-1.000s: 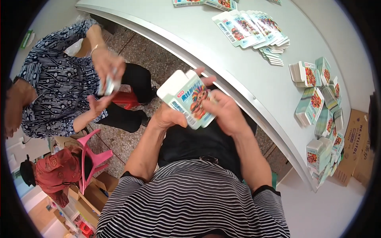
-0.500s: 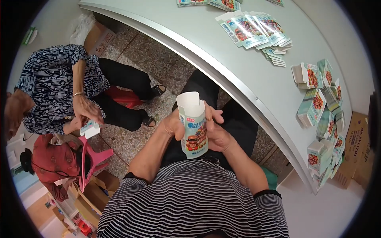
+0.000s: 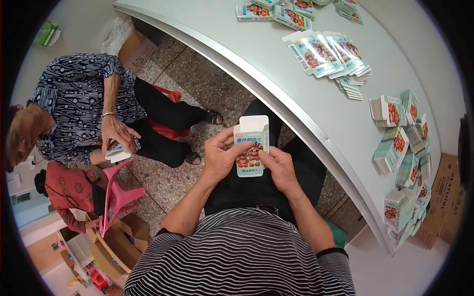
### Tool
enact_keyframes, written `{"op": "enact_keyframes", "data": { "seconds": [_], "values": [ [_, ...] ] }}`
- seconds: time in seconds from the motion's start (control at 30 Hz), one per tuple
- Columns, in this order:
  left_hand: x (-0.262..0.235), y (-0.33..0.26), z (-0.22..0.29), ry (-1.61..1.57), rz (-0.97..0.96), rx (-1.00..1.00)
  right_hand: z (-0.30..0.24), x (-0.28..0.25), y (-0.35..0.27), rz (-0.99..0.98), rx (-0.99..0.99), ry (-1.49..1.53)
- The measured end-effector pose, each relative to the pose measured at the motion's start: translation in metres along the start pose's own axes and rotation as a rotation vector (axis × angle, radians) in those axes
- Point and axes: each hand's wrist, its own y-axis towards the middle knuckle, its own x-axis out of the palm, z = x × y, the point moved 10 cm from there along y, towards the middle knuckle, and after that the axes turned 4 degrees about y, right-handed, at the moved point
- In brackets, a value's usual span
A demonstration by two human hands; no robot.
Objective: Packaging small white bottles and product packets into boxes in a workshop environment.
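Over the lap, below the table edge: I see both hands closed around a small pale-green cardboard carton with a colourful printed front (image 3: 251, 148), held upright between the knees. The left hand (image 3: 220, 157) wraps the carton's left side, thumb on the front and fingers behind; the right hand (image 3: 279, 166) pinches its right edge, fingers curled tight. The white top flaps stand open above the body of the box.

A second ago the same carton sat tilted and higher, half squashed between the hands; half a second ago it stood upright with its mouth rounded open. Now it is squared up and lower, nearer the body, so I judge the shaping of the box is done and the flaps are what remains to close.

On the curved pale grey table (image 3: 276, 84), well apart from the hands, lies a fanned stack of flat unfolded cartons (image 3: 328, 52), more flats (image 3: 276, 11) at the far edge, and a heap of made-up boxes (image 3: 405, 148) along the right rim.

To the left a seated co-worker in a patterned blue shirt (image 3: 79, 98) holds another small carton (image 3: 117, 150) in one hand, lower than before. A pink plastic stool (image 3: 116, 195) stands just beside that person, with brown cardboard boxes (image 3: 118, 241) on the floor below.
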Motion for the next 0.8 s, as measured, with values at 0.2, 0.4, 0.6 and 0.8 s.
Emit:
{"op": "enact_keyframes", "data": {
  "seconds": [0.2, 0.4, 0.6, 0.8],
  "values": [
    [-0.009, 0.001, -0.018, 0.035, 0.018, -0.051, 0.02, -0.013, 0.004, 0.018, 0.095, -0.279],
    [-0.015, -0.018, 0.0, 0.087, 0.109, 0.061, -0.032, 0.007, 0.0, 0.128, -0.377, -0.234],
    [-0.012, -0.025, -0.012, 0.405, 0.077, 0.232, -0.013, -0.007, -0.009, 0.153, -0.344, -0.239],
    [-0.015, -0.049, -0.009, 0.473, 0.034, 0.3, -0.003, -0.006, -0.018, 0.017, -0.282, -0.254]
  ]
}}
